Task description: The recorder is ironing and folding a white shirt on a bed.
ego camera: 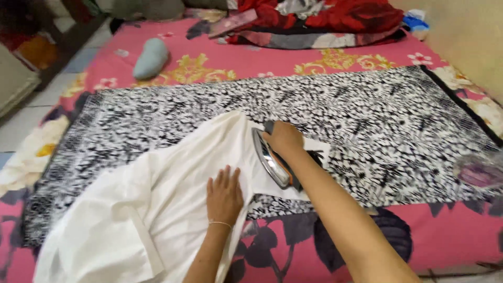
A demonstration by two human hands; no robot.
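Observation:
A white garment (157, 209) lies spread over a black-and-white patterned cloth (367, 120) on a pink floral bed. My left hand (224, 195) rests flat on the white fabric, fingers together, pressing it down. My right hand (284, 138) grips the handle of a clothes iron (272, 160) with a shiny metal soleplate. The iron sits on the garment's right part, tilted with its soleplate edge showing, just right of my left hand.
A pale blue oblong object (151, 57) lies on the pink bedsheet (398, 230) at the upper left. A pile of red and grey clothes (325, 21) sits at the far edge. A wall (461, 36) runs on the right, tiled floor (31, 115) on the left.

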